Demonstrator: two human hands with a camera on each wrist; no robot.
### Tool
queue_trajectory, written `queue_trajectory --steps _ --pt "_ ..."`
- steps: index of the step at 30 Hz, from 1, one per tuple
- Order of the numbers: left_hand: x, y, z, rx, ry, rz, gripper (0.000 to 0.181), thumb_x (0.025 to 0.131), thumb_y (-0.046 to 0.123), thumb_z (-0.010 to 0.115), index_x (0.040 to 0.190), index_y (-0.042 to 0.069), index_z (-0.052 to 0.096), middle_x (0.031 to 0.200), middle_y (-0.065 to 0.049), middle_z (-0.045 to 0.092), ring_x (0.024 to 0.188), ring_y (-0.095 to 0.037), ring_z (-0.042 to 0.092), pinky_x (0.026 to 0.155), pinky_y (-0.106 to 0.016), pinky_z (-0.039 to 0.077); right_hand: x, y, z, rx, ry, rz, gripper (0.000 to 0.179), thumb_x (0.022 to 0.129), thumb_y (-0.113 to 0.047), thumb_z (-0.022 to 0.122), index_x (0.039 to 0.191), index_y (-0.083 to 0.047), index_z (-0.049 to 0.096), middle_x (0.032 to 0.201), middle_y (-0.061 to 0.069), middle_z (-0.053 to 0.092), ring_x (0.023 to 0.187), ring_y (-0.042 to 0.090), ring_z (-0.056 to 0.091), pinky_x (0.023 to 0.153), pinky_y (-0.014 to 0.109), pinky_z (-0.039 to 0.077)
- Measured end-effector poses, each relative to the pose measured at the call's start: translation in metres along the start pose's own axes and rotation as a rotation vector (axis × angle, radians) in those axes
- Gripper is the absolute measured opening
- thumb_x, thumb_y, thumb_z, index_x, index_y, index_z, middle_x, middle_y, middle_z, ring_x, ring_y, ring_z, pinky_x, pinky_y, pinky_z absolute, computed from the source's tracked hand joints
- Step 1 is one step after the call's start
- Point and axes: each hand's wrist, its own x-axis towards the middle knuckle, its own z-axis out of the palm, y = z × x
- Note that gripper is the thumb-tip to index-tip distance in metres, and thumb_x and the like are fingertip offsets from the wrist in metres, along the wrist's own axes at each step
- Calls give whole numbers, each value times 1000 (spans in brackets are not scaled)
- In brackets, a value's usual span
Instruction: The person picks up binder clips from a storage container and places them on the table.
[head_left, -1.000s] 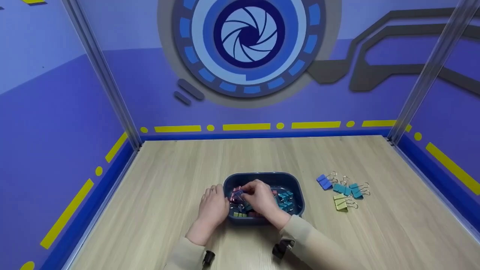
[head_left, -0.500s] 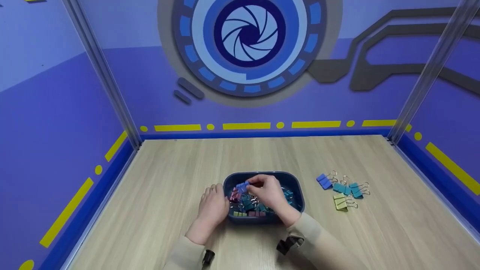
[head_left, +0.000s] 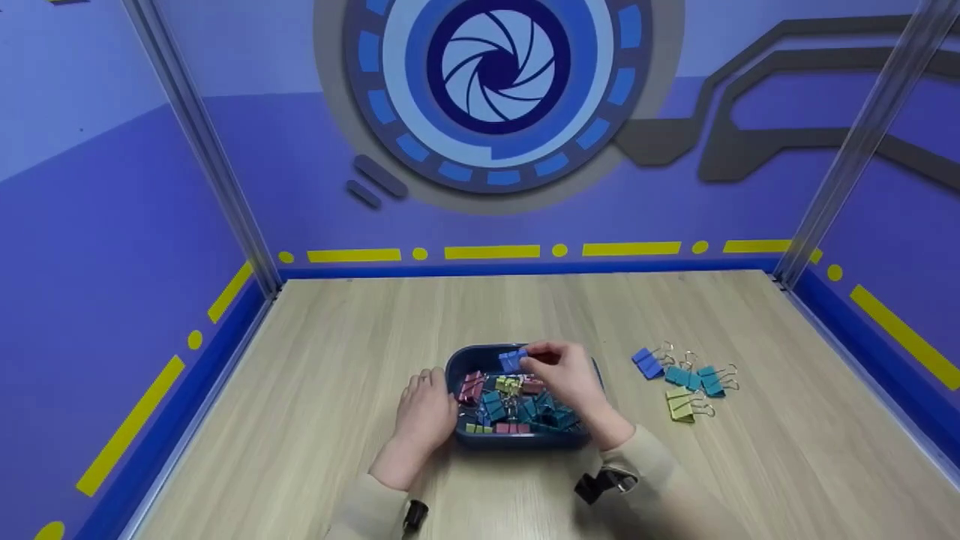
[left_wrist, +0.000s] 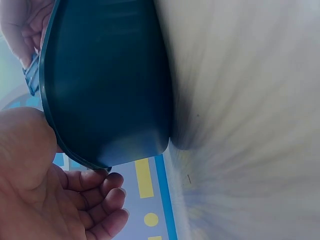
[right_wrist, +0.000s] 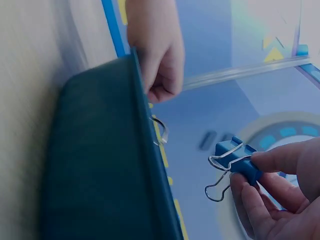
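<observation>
My right hand point(head_left: 566, 375) pinches a blue binder clip point(head_left: 513, 360) between thumb and fingertips, over the back of a dark blue plastic box point(head_left: 480, 442). In the right wrist view the same binder clip point(right_wrist: 235, 157) shows its two wire handles pointing away from the fingers. My left hand point(head_left: 426, 412) holds the box at its left side. The left wrist view shows the left thumb over the rim and the fingers point(left_wrist: 102, 200) by the box's corner. Inside lie several binder clips, among them a red one point(head_left: 471, 388), a yellow one point(head_left: 508, 385) and a teal one point(head_left: 493, 406).
Right of the box, several binder clips lie loosely together on the wooden table point(head_left: 360, 330): a blue one point(head_left: 648, 363), two teal ones and a yellow one point(head_left: 681, 405). Printed blue panels point(head_left: 375, 225) stand at the back and both sides.
The right hand has lifted the blue binder clip from the left part of the box and carried it right and back. More clips in the box now show. The left hand stays put.
</observation>
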Motion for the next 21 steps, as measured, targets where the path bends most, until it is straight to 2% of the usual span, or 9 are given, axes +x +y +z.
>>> queue_trajectory --steps 3,7,11,16,21 --pt "0 1 -1 -2 -8 -6 27 92 12 65 112 -3 56 104 -19 62 101 -37 58 85 -48 47 1 2 -11 -2 29 -16 15 89 -8 76 102 -1 77 97 11 75 82 13 64 72 22 51" --pt "0 1 -1 -6 -12 -7 27 92 11 65 112 -4 55 105 -20 62 102 -37 58 86 -49 47 0 6 -27 -12 60 0 16 89 -8 76 103 -1 78 100 13 76 84 12 64 75 22 50" --pt "0 0 -1 -3 -11 -7 27 92 12 65 112 -3 55 105 -20 62 102 -37 59 84 -49 47 0 9 -46 -55 108 23 18 89 -10 77 104 -1 77 103 14 76 86 11 64 77 20 50" --pt "1 1 -2 0 -26 -21 28 93 13 65 114 -3 55 105 -19 62 103 -37 58 85 -49 47 -2 15 -71 -59 142 62 23 91 -13 75 109 1 75 106 16 75 89 10 65 77 18 50" --pt "1 1 -2 -8 -48 -39 30 94 14 64 117 -4 55 108 -20 62 104 -37 58 87 -49 47 -3 23 -100 -60 172 102 29 94 -16 73 115 3 72 109 15 74 87 2 63 76 16 50"
